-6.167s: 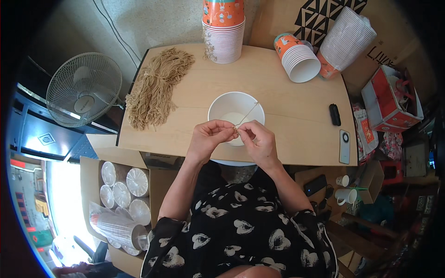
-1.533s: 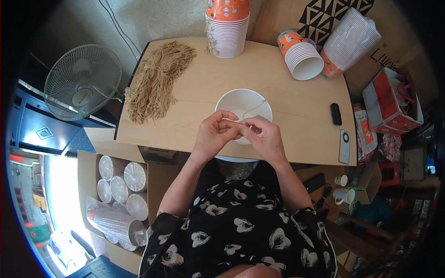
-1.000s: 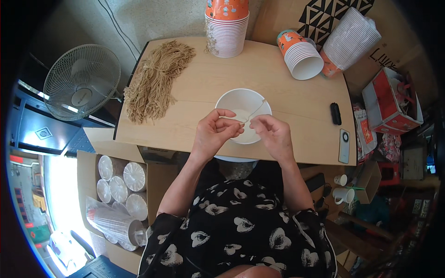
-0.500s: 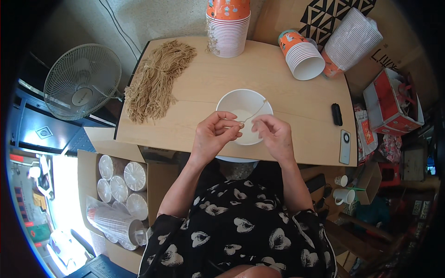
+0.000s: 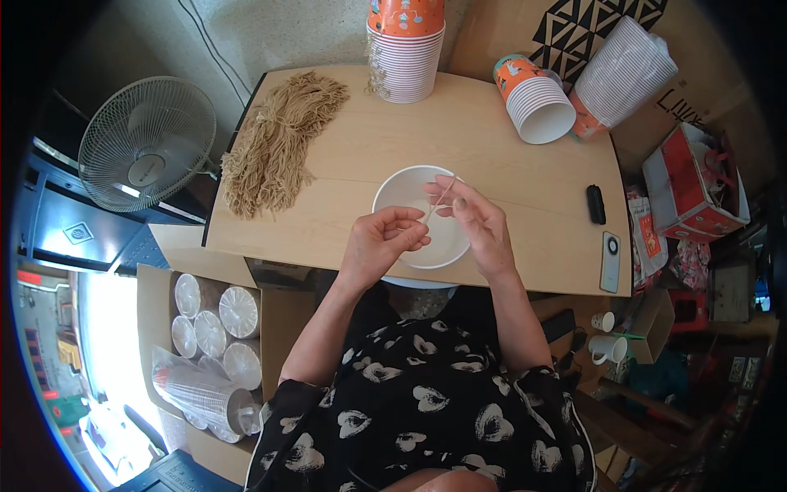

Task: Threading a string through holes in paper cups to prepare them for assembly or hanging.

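Note:
Over a white paper bucket, my left hand is closed, thumb and fingertips pinching a thin beige string. The string rises from that pinch across the fingers of my right hand. My right hand faces the left one with its fingers stretched out and apart, touching the string; no firm grip shows. The bucket stands upright at the table's near edge, and its visible inside is white. To the far left lies a thick bundle of similar beige strings, gathered near its middle.
A stack of orange-and-white paper buckets stands at the table's back. More stacked buckets lie on their side at the right. A black object and a phone rest near the right edge. Left are a fan and a carton of wrapped cups.
My right hand has moved slightly left and its fingers have straightened against the string. The bucket has shifted a little left and nearer. My left hand keeps its pinch.

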A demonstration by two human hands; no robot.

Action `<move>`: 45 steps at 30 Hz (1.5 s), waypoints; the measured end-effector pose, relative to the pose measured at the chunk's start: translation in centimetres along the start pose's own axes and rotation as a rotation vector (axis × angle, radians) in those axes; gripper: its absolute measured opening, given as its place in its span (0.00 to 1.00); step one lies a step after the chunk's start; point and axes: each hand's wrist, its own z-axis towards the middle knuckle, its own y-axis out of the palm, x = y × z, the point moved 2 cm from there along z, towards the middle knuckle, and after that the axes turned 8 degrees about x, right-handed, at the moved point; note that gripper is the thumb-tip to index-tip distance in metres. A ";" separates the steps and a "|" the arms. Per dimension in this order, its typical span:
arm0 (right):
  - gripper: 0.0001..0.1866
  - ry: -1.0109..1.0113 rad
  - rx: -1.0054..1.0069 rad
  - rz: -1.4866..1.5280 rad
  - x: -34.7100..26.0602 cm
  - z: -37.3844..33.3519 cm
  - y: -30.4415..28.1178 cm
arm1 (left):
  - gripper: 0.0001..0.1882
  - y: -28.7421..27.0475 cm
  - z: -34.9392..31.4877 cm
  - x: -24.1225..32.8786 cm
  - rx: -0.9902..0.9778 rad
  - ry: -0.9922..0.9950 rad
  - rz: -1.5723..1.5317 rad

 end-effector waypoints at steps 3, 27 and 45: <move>0.29 -0.005 0.002 0.022 0.3 0.0 -0.3 | 0.12 -0.1 0.2 -0.4 -0.038 -0.024 0.039; 0.15 0.153 0.016 0.479 3.2 2.1 -1.4 | 0.09 0.0 1.6 -0.1 -0.002 -0.049 -0.046; 0.13 0.136 0.034 0.296 2.6 2.4 -0.8 | 0.13 0.3 1.5 0.0 -0.048 -0.039 0.019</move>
